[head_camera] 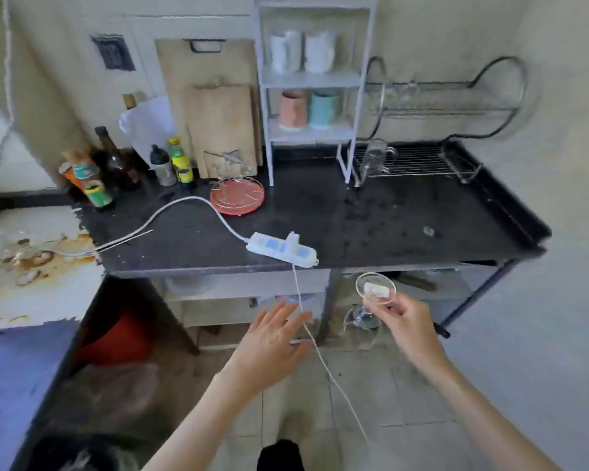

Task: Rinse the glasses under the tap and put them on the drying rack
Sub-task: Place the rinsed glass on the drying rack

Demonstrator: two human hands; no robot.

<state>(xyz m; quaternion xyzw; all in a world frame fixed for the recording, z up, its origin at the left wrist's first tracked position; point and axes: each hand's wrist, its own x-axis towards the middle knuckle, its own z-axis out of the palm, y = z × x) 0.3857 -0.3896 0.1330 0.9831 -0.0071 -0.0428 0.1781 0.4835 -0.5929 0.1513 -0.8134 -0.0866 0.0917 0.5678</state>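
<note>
Your right hand (409,323) pinches a stemmed glass (368,309) by its stem, foot up and bowl hanging below your fingers. Your left hand (275,338) is spread flat and empty, just left of it, beside the dangling cord (315,345). Carry the glass up and away to the rack (419,161); keep clear of the power strip (281,248) above your left hand, and set it down gently.

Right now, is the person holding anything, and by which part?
Yes. The right hand holds a wine glass upside down, fingers pinching it by the stem just under its foot. The left hand is open and holds nothing.
</note>
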